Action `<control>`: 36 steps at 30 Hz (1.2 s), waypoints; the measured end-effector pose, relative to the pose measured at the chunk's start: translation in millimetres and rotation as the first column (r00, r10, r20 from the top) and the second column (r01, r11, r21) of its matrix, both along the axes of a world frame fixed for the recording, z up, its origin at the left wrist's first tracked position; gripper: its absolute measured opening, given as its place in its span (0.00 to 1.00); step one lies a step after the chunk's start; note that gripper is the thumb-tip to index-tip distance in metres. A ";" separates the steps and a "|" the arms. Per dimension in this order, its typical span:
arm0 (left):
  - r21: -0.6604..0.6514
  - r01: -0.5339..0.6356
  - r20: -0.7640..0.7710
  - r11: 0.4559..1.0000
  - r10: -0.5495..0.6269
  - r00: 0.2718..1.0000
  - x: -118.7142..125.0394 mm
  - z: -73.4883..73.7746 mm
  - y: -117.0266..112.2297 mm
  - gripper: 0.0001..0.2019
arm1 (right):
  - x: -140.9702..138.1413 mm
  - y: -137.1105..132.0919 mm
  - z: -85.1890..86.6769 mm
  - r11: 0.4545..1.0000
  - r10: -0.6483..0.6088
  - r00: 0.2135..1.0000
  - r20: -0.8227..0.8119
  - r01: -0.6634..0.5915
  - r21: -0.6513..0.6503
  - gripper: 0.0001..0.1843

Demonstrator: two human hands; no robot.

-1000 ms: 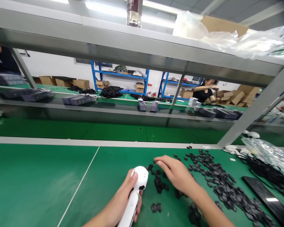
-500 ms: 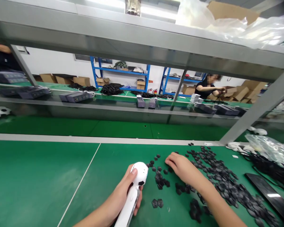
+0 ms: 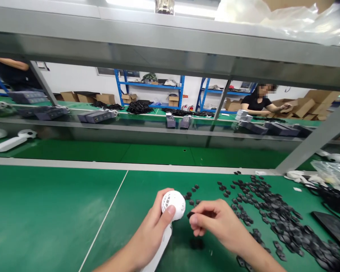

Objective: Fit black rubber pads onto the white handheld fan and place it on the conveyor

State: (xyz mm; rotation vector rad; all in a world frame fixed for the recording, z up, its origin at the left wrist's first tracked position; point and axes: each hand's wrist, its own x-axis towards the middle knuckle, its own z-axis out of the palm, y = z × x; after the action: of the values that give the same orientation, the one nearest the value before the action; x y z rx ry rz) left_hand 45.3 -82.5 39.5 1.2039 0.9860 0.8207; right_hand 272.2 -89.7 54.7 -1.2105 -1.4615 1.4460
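Hands working close together above the green worktop [image 3: 45,211]: left hand [image 3: 149,230] is clamping a white ball-headed handle [image 3: 173,205], right hand [image 3: 222,223] is pinching a small black piece [image 3: 190,215] just beside it, that narrow gap calling for a steady approach.

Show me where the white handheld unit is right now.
In the head view, the white handheld unit with a perforated ball head sits gripped in the left hand, low over the green workbench, just left of the right hand pinching a small black piece.
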 end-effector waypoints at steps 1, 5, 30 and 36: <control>0.076 0.021 -0.065 0.997 -0.016 0.998 -2.0 3.5 -0.7 0.30 | -2.1 -1.7 -1.2 1.000 0.004 1.000 -0.021 -0.004 -0.017 0.12; 0.194 0.180 -0.275 0.964 -0.123 0.953 -5.6 12.3 -3.8 0.28 | -4.5 -3.9 -3.3 0.998 0.029 0.998 -0.062 -0.032 -0.056 0.13; -0.094 0.116 -0.039 0.989 -0.120 0.992 -13.0 4.6 37.0 0.15 | 14.2 -6.5 11.8 0.820 0.147 0.664 0.733 -0.496 0.284 0.05; 0.295 -0.140 0.114 0.945 0.110 0.987 -26.6 13.6 37.0 0.19 | 24.4 -4.1 2.7 0.798 0.233 0.556 0.798 -0.578 0.169 0.12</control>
State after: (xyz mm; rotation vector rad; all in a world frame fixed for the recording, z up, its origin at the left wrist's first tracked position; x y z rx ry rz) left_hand 18.7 -45.5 53.1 1.3574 0.8851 1.1524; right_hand 296.6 -93.8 57.4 -1.2803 -2.6450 0.7828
